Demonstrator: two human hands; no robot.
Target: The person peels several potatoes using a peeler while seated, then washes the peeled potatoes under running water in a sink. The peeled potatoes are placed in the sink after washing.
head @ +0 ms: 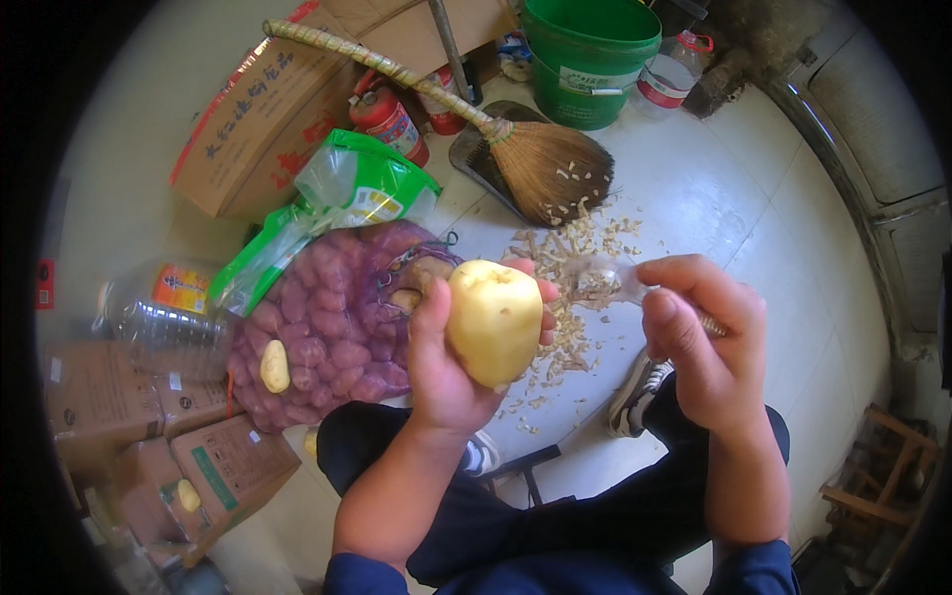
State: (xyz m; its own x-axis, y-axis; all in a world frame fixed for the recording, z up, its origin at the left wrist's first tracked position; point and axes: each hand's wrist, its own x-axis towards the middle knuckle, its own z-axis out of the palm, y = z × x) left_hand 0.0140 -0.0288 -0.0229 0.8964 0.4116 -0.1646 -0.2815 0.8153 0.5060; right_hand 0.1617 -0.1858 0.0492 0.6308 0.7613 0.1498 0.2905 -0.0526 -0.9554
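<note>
My left hand point(465, 357) holds a large peeled potato point(494, 323), its thumb along one side and fingertips showing at the other. A few dark eyes mark the potato's pale yellow surface. To its right, my right hand point(703, 327) grips a peeler point(602, 282), whose head is blurred and apart from the potato. Below my hands, potato peelings point(573, 335) are scattered over the floor. A purple mesh sack point(320, 327) full of potatoes lies to the left. One peeled potato point(274, 367) rests on the sack.
A straw broom point(550, 163) lies on a dustpan point(476, 156) ahead. Beyond stand a green bucket point(584, 67), a plastic bottle point(666, 78) and a fire extinguisher point(387, 119). Cardboard boxes point(238, 461) are at left, a wooden stool point(885, 468) at right.
</note>
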